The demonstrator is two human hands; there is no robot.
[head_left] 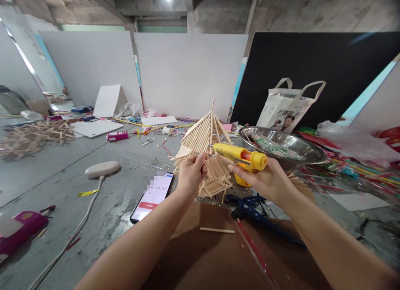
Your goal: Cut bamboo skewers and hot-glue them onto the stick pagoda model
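Here, a yellow glue gun (235, 153) meets a stick model (217, 168)

The right hand (271, 179) grips the gun, aimed leftward before the model, which stands mid-bench. The left hand (191, 173) is pinched closed at the model; whether it holds a stick, I cannot tell. A steel bowl (316, 151) sits toward the far right corner of the bench (112, 206).

The model (204, 133), of pale wooden sticks, stands upright. Its pointed roof has sticks set side by side on the left face, wider gaps on the right, and one stick jutting above the peak. Lower in front, a tightly laid stick panel (218, 168) slopes. The yellow glue gun (239, 156) is held nearly level, nozzle pointing left, before the roof.
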